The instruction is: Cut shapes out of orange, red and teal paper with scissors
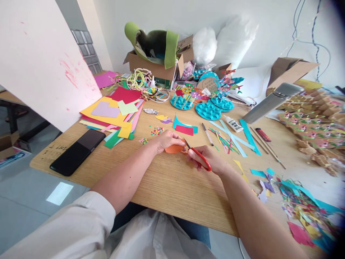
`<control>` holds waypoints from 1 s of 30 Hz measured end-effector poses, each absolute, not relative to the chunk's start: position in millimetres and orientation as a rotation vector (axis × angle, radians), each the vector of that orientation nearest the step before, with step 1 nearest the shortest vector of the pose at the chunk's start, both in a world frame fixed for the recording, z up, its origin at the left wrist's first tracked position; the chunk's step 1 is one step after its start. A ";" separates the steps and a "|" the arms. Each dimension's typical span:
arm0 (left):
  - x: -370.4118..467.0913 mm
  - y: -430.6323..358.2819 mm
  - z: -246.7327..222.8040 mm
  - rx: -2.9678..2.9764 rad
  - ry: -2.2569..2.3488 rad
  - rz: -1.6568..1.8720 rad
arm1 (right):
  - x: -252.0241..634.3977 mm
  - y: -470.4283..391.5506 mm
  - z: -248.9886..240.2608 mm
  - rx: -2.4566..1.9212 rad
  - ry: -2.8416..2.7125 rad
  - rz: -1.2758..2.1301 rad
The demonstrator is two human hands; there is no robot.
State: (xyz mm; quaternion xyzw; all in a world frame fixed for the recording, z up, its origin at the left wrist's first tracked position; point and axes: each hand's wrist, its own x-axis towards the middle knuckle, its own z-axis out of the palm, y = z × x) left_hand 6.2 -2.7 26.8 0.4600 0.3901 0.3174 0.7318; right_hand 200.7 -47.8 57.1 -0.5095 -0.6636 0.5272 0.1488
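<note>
My left hand (166, 140) pinches a small piece of orange paper (174, 148) above the wooden table. In my right hand (205, 158) is a pair of red-handled scissors (201, 158), its blades pointing at the paper's right edge. Whether the blades are closed on the paper is hard to make out. Just beyond my hands lie a red paper rectangle (184, 130) and blue paper scraps (178, 122). Tiny coloured paper dots (157, 131) lie in a heap beside my left hand. A pen (207, 134) and thin paper strips (223, 141) are right of them.
Coloured sheets (107, 108) and a black phone (77, 152) lie at left. Blue egg-tray crafts (208, 110) stand at the back. A glue bottle (233, 123), a leaning steel flask (272, 102) and a heap of scraps (304, 208) are at right.
</note>
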 end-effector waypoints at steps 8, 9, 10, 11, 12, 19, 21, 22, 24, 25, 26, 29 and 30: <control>5.6 -2.6 26.4 1.020 0.849 0.693 | 201.4 -47.5 56.3 -1.481 -1.918 1.496; 5.6 -2.4 26.3 1.020 0.844 0.693 | 201.6 -47.4 56.0 -1.481 -1.915 1.502; 5.6 -2.2 26.2 1.021 0.839 0.693 | 201.8 -47.3 55.8 -1.483 -1.909 1.507; 5.6 -2.0 26.1 1.019 0.836 0.693 | 201.9 -47.2 55.8 -1.486 -1.903 1.512; 5.6 -1.8 26.0 1.016 0.834 0.692 | 201.9 -47.2 55.9 -1.489 -1.898 1.515; 4.5 -1.3 25.5 0.999 0.826 0.698 | 200.1 -46.4 56.6 -1.506 -1.841 1.517; 4.1 -0.5 24.9 0.991 0.830 0.716 | 200.5 -46.2 55.9 -1.494 -1.831 1.496; 4.0 0.0 24.4 0.988 0.834 0.726 | 201.0 -46.2 55.4 -1.492 -1.830 1.484; 3.8 1.0 23.5 0.982 0.836 0.748 | 202.4 -46.4 54.4 -1.496 -1.833 1.465; 3.8 1.4 23.0 0.979 0.834 0.756 | 203.1 -46.5 54.0 -1.497 -1.837 1.464; 3.9 1.7 22.7 0.974 0.834 0.764 | 203.7 -46.6 53.7 -1.494 -1.840 1.466; 4.0 1.7 22.3 0.981 0.853 0.783 | 203.8 -46.6 53.9 -1.487 -1.847 1.475; 4.0 1.5 22.5 0.993 0.860 0.782 | 203.3 -46.4 54.3 -1.496 -1.846 1.478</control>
